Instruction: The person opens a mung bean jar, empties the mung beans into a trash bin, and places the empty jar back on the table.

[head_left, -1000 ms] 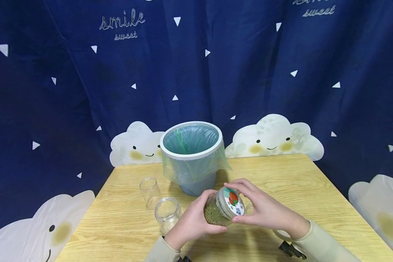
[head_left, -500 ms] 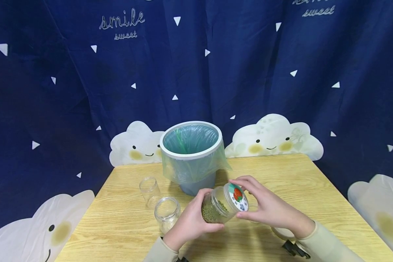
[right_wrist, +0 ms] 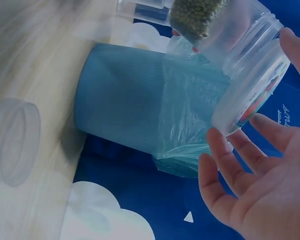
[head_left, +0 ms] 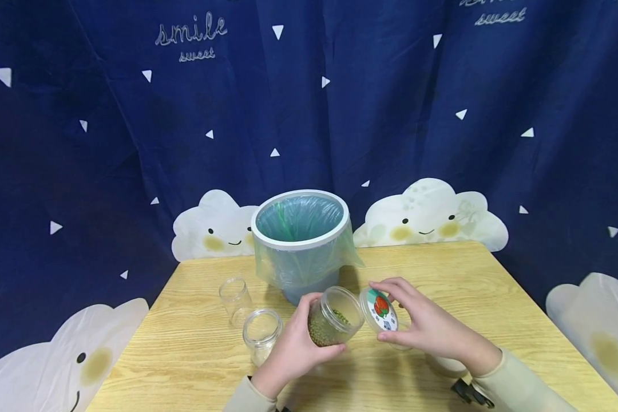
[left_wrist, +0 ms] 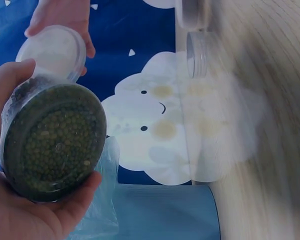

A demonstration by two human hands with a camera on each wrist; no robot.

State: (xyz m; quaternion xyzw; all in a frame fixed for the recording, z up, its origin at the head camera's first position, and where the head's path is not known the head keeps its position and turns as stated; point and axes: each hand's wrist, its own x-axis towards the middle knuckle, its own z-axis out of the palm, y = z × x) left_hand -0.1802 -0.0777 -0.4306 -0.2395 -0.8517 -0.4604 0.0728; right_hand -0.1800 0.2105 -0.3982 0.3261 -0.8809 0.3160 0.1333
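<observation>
My left hand [head_left: 290, 350] grips a clear plastic jar [head_left: 336, 317] partly filled with small green beans [left_wrist: 60, 147], likely mung beans. The jar leans to the right, its mouth uncovered. Thumb and fingertips of my right hand [head_left: 422, 320] pinch the round lid [head_left: 381, 309] by its edge; a red strawberry is printed on its top. In the head view a narrow gap parts lid and jar rim. From the right wrist, the lid [right_wrist: 252, 87] appears tilted beside the threaded neck. Both hands are raised over the wooden table [head_left: 195, 355], in front of the bin.
A blue-grey bin [head_left: 309, 269] with a white rim and green liner stands behind the hands. To the left are a slim clear jar [head_left: 235, 300] and a wider one [head_left: 262, 335]. A pale round object [head_left: 445, 365] lies under the right wrist. Behind hangs a blue curtain [head_left: 309, 114].
The lid has come off the jar and moved right with my right hand. My left hand has shifted slightly left with the jar, whose mouth now shows.
</observation>
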